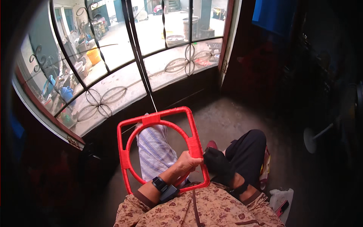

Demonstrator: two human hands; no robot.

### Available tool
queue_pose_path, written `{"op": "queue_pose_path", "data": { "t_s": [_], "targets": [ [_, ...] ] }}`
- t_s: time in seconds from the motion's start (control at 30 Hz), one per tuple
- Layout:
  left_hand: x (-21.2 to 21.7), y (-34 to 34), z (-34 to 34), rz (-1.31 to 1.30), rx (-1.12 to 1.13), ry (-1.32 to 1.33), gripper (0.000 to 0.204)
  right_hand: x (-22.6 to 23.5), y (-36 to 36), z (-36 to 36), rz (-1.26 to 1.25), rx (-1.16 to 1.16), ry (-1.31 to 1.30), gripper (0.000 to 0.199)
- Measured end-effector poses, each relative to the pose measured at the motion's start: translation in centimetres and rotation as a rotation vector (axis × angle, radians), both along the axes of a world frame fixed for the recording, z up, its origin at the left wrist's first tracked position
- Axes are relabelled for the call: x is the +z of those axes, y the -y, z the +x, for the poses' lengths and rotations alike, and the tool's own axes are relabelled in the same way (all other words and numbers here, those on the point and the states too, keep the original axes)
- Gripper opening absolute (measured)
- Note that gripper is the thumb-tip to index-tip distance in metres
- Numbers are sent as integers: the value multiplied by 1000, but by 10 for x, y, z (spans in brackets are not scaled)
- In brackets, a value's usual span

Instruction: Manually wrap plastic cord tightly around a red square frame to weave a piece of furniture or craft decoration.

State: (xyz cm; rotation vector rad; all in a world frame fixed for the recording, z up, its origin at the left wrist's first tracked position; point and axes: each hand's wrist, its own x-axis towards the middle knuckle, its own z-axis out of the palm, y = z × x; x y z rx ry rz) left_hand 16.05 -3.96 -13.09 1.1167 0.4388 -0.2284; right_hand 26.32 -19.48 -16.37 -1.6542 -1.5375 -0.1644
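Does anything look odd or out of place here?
One mismatch: the right hand appears to wear a black glove, while the left hand, gripping the red frame, is bare. No obvious spill or damage shows.

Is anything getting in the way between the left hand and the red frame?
Nothing I can see: the left hand grips the red frame by its right side. The gloved right hand is just to the right, and the striped cloth lies beneath, not between them.
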Motion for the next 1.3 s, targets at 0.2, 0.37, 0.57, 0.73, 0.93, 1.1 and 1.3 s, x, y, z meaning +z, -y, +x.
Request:
{"op": "queue_pose_path", "data": {
  "t_s": [0.2, 0.37, 0.57, 0.73, 0.93, 1.1, 1.3],
  "targets": [
    [16, -2, 12, 106, -56, 16, 16, 58, 7, -8, -138, 10, -1397, 15],
    [14, -2, 6, -49, -25, 10, 24, 30, 41, 23, 7, -261, -1256, 17],
    [17, 5, -2, -36, -10, -33, 30, 35, 30, 3, -241, -228, -1404, 18],
    [19, 6, 1, 15, -25, -41, 28, 32, 24, -7, -421, -112, -1278, 22],
    [11, 0, 4, -9, -70, 8, 25, 36, 22, -11, -431, -146, -1247, 18],
    [8, -2, -8, -44, 158, 48, 36, 36, 17, -8, -423, -185, -1150, 18],
    [4, -2, -32, -75, 360, -1, 35, 43, 8, -13, -428, -224, -1117, 19]
  ]
}}
